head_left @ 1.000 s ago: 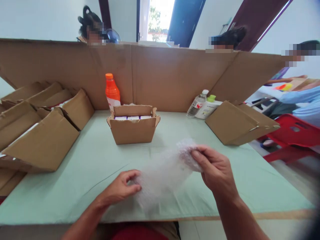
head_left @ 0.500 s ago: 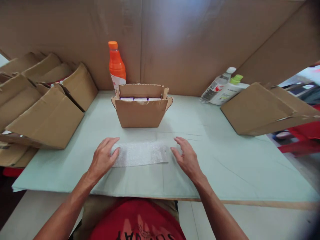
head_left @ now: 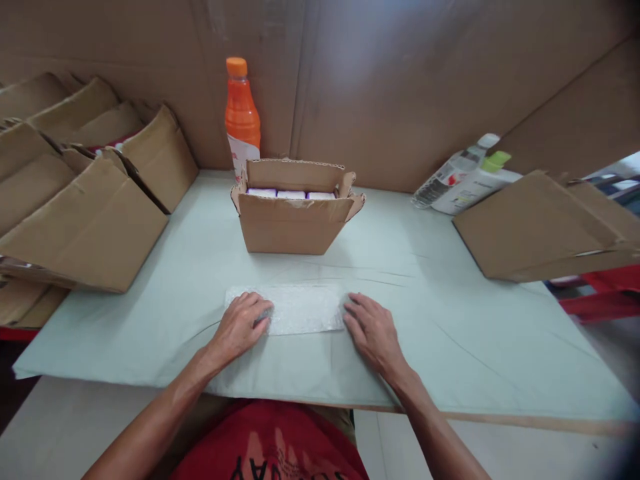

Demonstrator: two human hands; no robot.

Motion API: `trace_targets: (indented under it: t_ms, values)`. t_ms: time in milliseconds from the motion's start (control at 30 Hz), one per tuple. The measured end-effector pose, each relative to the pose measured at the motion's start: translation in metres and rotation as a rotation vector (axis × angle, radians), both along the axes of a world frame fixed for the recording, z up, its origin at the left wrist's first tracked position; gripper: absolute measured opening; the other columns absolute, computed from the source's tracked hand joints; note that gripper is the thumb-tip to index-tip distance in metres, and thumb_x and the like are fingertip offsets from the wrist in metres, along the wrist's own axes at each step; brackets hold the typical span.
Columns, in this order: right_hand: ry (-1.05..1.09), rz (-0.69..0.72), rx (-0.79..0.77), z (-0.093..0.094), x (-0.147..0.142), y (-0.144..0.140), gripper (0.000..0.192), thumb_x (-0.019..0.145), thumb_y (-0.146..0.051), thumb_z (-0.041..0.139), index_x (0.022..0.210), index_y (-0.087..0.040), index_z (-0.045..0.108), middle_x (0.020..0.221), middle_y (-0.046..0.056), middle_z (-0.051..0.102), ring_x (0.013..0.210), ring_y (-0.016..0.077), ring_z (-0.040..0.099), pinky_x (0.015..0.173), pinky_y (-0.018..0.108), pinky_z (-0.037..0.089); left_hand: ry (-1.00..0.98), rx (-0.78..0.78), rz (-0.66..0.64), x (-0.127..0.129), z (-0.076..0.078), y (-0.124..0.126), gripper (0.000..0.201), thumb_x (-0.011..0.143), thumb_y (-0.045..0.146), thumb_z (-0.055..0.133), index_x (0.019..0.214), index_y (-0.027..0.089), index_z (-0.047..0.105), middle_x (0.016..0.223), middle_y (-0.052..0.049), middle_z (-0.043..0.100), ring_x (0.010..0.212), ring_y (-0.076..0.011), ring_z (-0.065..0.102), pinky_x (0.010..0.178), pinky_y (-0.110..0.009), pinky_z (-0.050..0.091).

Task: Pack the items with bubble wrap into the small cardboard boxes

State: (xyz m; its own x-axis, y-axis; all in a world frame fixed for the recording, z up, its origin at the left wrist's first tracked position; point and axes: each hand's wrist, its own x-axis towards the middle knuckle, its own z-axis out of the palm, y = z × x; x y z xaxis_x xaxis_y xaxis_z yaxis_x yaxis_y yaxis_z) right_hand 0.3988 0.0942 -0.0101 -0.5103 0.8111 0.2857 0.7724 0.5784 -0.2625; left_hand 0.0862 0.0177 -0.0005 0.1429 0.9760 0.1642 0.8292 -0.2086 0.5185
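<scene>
A strip of bubble wrap [head_left: 299, 309] lies flat on the pale green table cover [head_left: 450, 333] in front of me. My left hand [head_left: 241, 325] rests palm down on the strip's left end, fingers spread. My right hand [head_left: 371, 329] lies flat at the strip's right end, fingertips touching its edge. Neither hand grips anything. Behind the strip stands a small open cardboard box [head_left: 295, 213] with white packs in a row inside.
An orange bottle [head_left: 241, 115] stands behind the box against a cardboard wall [head_left: 400, 80]. Folded cardboard boxes [head_left: 85, 200] are stacked at left. At right lie another cardboard box [head_left: 540, 230] and two bottles on their sides [head_left: 465, 177]. A red chair [head_left: 607, 293] is beyond the table's right edge.
The bubble wrap went from held up in both hands to lying flat on the table. My hands now press its ends; the left hand slid onto the strip. The view tilted down.
</scene>
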Motion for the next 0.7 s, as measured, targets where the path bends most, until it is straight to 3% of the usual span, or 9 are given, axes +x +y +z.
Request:
trace_targets:
  t_ms: [133, 300, 400, 500, 600, 700]
  values:
    - [0.015, -0.090, 0.069, 0.002, -0.001, 0.001, 0.033, 0.099, -0.041, 0.049, 0.110, -0.018, 0.071, 0.126, 0.013, 0.069, 0.116, 0.0295, 0.063, 0.094, 0.044, 0.049, -0.038, 0.155, 0.230, -0.015, 0.006, -0.016, 0.025, 0.092, 0.021, 0.052, 0.113, 0.019, 0.066, 0.104, -0.008, 0.069, 0.099, -0.0227, 0.065, 0.088, -0.036, 0.051]
    - [-0.030, -0.104, 0.015, -0.006, -0.031, 0.006, 0.039, 0.095, -0.044, 0.053, 0.114, -0.014, 0.068, 0.130, 0.018, 0.066, 0.116, 0.0338, 0.062, 0.095, 0.049, 0.048, 0.123, 0.069, 0.546, -0.044, 0.001, -0.051, 0.024, 0.092, 0.034, 0.054, 0.104, 0.018, 0.068, 0.083, -0.005, 0.068, 0.077, -0.0228, 0.063, 0.075, -0.036, 0.050]
    - [0.070, -0.066, -0.034, -0.011, -0.040, 0.006, 0.027, 0.094, -0.038, 0.053, 0.100, -0.017, 0.068, 0.126, 0.017, 0.069, 0.116, 0.0322, 0.063, 0.095, 0.048, 0.048, 0.195, -0.003, 0.580, -0.042, -0.002, -0.056, 0.023, 0.088, 0.040, 0.058, 0.093, 0.019, 0.068, 0.087, -0.008, 0.068, 0.087, -0.0277, 0.062, 0.082, -0.041, 0.050]
    - [0.207, -0.066, -0.120, -0.008, -0.043, 0.000, 0.020, 0.092, -0.035, 0.052, 0.091, -0.020, 0.065, 0.116, 0.014, 0.073, 0.109, 0.0296, 0.066, 0.094, 0.047, 0.049, 0.078, -0.039, 0.542, -0.029, -0.001, -0.045, 0.013, 0.085, 0.031, 0.056, 0.079, 0.021, 0.063, 0.086, -0.008, 0.068, 0.089, -0.0270, 0.061, 0.085, -0.042, 0.049]
    - [0.315, -0.161, -0.246, 0.000, -0.038, -0.008, 0.027, 0.090, -0.038, 0.055, 0.107, -0.020, 0.065, 0.107, 0.011, 0.075, 0.095, 0.0271, 0.070, 0.086, 0.044, 0.054, -0.027, -0.026, 0.510, -0.019, 0.002, -0.035, 0.011, 0.083, 0.022, 0.050, 0.076, 0.023, 0.058, 0.081, -0.004, 0.068, 0.080, -0.0213, 0.065, 0.078, -0.035, 0.053]
    - [0.405, -0.235, -0.337, 0.006, -0.030, -0.012, 0.055, 0.088, -0.041, 0.058, 0.138, -0.019, 0.054, 0.101, 0.009, 0.075, 0.083, 0.0230, 0.071, 0.078, 0.039, 0.058, -0.132, -0.012, 0.531, -0.015, 0.001, -0.034, 0.023, 0.085, 0.025, 0.050, 0.105, 0.022, 0.061, 0.082, -0.002, 0.071, 0.070, -0.0176, 0.068, 0.067, -0.029, 0.055]
